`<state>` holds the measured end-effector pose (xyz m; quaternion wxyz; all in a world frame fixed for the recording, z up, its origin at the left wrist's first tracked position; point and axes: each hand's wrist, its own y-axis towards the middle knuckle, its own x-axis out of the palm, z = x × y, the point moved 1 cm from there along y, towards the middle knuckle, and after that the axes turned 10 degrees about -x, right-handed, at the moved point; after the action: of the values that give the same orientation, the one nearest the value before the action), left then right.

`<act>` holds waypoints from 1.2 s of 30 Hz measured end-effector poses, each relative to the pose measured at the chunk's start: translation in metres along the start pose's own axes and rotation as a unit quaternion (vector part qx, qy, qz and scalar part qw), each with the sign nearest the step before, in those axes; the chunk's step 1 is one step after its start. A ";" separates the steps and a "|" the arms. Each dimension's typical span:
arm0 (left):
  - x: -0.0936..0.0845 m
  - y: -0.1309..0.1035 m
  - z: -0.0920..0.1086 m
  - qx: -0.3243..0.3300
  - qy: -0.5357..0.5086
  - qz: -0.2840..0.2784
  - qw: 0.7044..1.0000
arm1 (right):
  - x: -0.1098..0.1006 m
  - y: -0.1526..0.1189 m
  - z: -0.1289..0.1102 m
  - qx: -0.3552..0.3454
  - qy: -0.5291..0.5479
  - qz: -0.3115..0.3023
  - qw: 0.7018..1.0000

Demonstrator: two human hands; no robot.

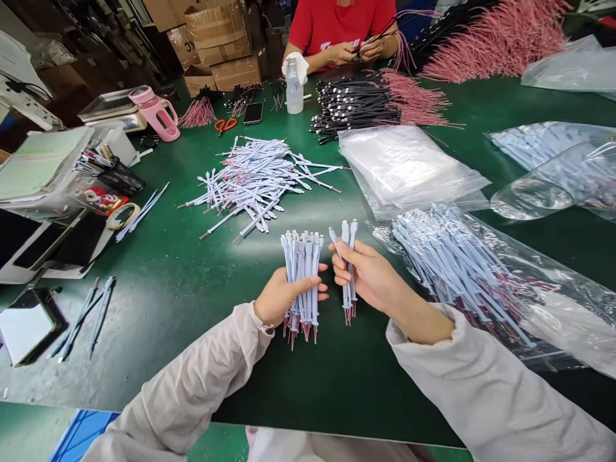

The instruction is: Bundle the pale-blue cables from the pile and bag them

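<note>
My left hand (283, 292) is wrapped round a thick bundle of light-blue cables (303, 269), upright, with white connectors at the top and thin red wire ends hanging below. Just to the right, my right hand (363, 266) pinches a few light-blue cables (347, 289), also upright, apart from the bundle. Beyond both hands lies a loose pile of the same cables (260, 179) on the green table (192, 269). More of these cables (447, 256) lie on clear plastic at the right, near my right forearm.
Clear plastic bags (409, 163) lie right of the pile. Behind them are black cables (356, 102) with pink wires. A person in red (337, 29) handles black cables across the table. A bottle (294, 90), orange scissors (225, 125), phone (253, 113) and pink cup (156, 114) stand or lie further back.
</note>
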<state>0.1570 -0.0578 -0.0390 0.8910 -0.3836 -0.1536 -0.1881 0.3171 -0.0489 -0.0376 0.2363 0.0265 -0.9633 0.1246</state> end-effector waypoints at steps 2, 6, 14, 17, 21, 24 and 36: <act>0.000 0.000 -0.001 -0.002 -0.003 0.008 1.000 | 0.002 -0.001 0.000 0.023 0.011 -0.034 0.999; 0.000 0.000 -0.003 0.002 -0.008 0.014 1.000 | 0.005 -0.003 0.000 0.053 0.002 -0.088 0.995; 0.002 -0.001 -0.002 -0.004 -0.006 -0.020 1.000 | 0.003 -0.002 0.005 -0.024 -0.098 -0.030 0.994; 0.001 -0.001 -0.002 -0.003 -0.010 -0.010 1.000 | 0.003 -0.002 0.006 -0.030 -0.111 -0.037 0.993; -0.001 0.001 -0.003 0.007 -0.007 0.004 1.000 | 0.005 -0.002 0.004 -0.019 -0.130 -0.072 0.989; -0.003 0.001 -0.004 0.013 0.005 0.004 1.000 | 0.005 -0.003 0.003 -0.013 -0.146 -0.087 0.985; 0.000 0.001 -0.005 0.003 0.016 0.009 1.000 | 0.001 -0.002 0.006 -0.021 -0.129 -0.055 0.990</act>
<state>0.1578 -0.0609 -0.0430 0.8961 -0.3792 -0.1364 -0.1862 0.3135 -0.0520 -0.0418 0.1171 0.0899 -0.9853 0.0863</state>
